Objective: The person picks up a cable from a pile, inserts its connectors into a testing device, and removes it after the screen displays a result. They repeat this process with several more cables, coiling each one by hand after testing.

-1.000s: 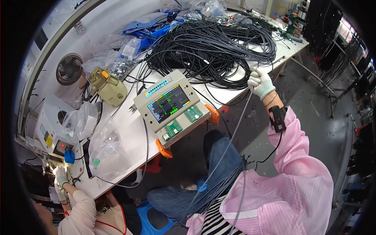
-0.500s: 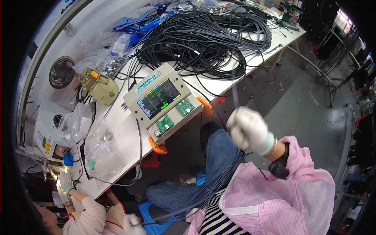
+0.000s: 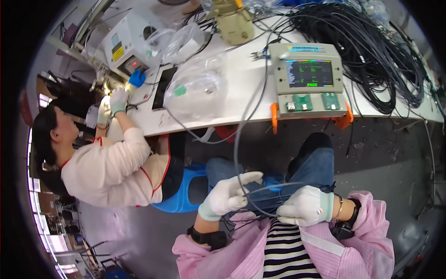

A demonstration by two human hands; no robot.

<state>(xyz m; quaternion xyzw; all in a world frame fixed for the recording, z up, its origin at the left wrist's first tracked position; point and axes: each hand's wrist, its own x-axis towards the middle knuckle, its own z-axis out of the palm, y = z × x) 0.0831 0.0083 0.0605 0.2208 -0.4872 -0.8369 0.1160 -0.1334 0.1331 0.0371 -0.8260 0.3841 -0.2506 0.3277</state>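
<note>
Both my hands wear white gloves and are low over my lap. My left hand has its index finger stretched out and the other fingers curled against a grey cable. That cable runs down from the table, past the left fingers, and on to my right hand. The right hand is closed, with the cable entering at its fingertips. More dark cables lie across my jeans under both hands, partly hidden. Ahead on the table stands a beige cable tester with a lit screen and two green circuit boards in front.
A large heap of black cables covers the table's right side. Clear plastic bags, a khaki jug and a white box-shaped machine stand left. A co-worker sits left, hands at that machine. Orange clamps grip the table edge.
My view has swung left. My right hand, raised at the right before, has come down to my lap. My left hand has come in from the lower edge to beside it, with the cable between them.
</note>
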